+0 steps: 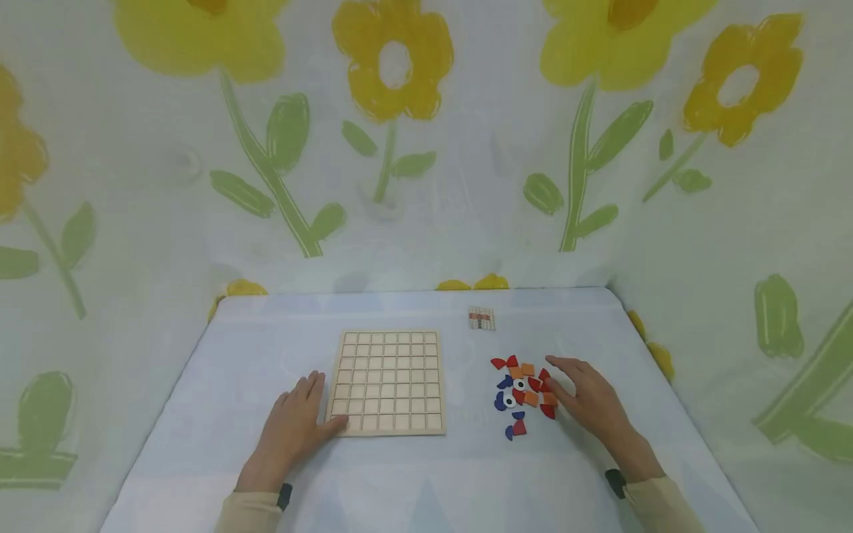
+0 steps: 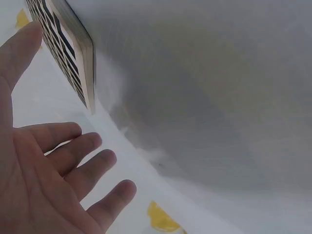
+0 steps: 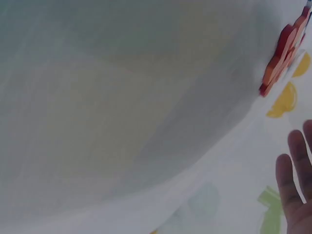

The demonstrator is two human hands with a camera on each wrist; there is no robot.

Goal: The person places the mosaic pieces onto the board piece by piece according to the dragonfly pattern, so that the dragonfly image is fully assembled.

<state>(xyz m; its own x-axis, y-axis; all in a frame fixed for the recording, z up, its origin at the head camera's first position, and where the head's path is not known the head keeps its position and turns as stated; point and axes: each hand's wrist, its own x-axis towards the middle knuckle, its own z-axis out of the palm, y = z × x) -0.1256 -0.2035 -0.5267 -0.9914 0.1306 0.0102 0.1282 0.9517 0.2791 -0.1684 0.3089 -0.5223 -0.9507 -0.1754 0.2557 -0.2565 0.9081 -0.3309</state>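
Observation:
A square wooden grid board point(image 1: 386, 409) lies flat left of centre in the head view. Beside its lower left corner is my left hand point(image 1: 293, 423), fingers extended and the thumb at the board's near edge. The left wrist view has the board point(image 2: 88, 68) edge-on by the thumb. To the right of the board is a loose cluster of small flat pieces: orange squares point(image 1: 530, 399), red wedges point(image 1: 520, 427), blue curved pieces point(image 1: 500, 402) and two white eye discs point(image 1: 520, 385). My right hand point(image 1: 593, 403) is at the cluster's right side, its fingers loosely extended and gripping nothing.
A small card point(image 1: 482, 318) with a grid and a red pattern lies behind the pieces. Everything rests on a white table point(image 1: 426, 481), with flower-printed cloth point(image 1: 466, 185) hanging at the back and sides.

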